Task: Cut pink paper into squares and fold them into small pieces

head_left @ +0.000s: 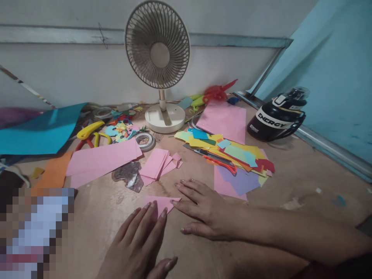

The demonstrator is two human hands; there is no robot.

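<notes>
A folded pink paper triangle (165, 205) lies flat on the wooden tabletop, one point toward the right. My left hand (139, 236) rests over its left part with fingers stretched out, covering some of the paper. Flat on the table to the right, my right hand (203, 209) has its fingers spread, the index fingertip touching the triangle's right corner. Just beyond are small pink paper strips (157, 164), stacked loosely, beside a dark, shiny, irregular patch (129, 176). Neither hand grips anything.
A white fan (159, 54) stands at the back. Mixed paper scraps (232, 151) hold a cutter and orange-handled scissors (222, 162). Further left are a tape roll (145, 142), yellow-handled tool (90, 130) and blue sheet (43, 131). A black jug (270, 122) stands right; a blurred-out object (31, 236) lies front left.
</notes>
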